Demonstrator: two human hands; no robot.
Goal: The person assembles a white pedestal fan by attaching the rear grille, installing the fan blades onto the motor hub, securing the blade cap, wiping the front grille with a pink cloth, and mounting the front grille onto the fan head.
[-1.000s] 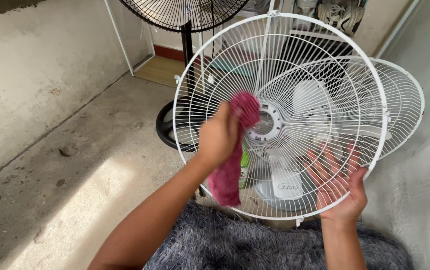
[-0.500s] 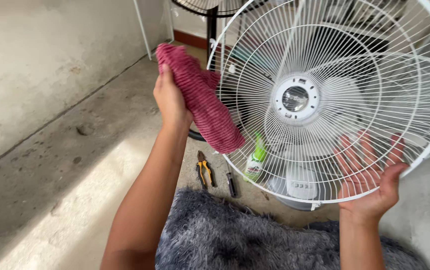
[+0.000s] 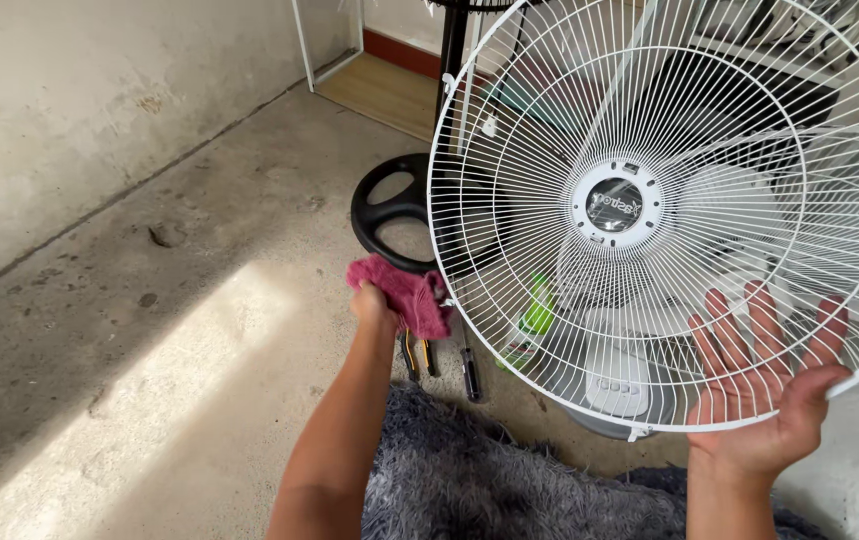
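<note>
Head view: gripping crumpled red cloth [image 3: 405,293] in left hand [image 3: 375,305], fingers closed around it, low beside left edge of white fan grille [image 3: 540,150]. Propping grille upright on right hand [image 3: 772,385] — palm open, fingers spread wide behind wires at lower right rim. Lying on concrete floor [image 3: 150,300] just below cloth: pliers [image 3: 415,352] and dark tool, partly hidden. Showing through grille — green spray bottle [image 3: 538,312], white fan body. Spreading at near edge: grey shaggy rug [image 3: 490,480].

Single head view, looking down, close over hands, floor beyond.
</note>
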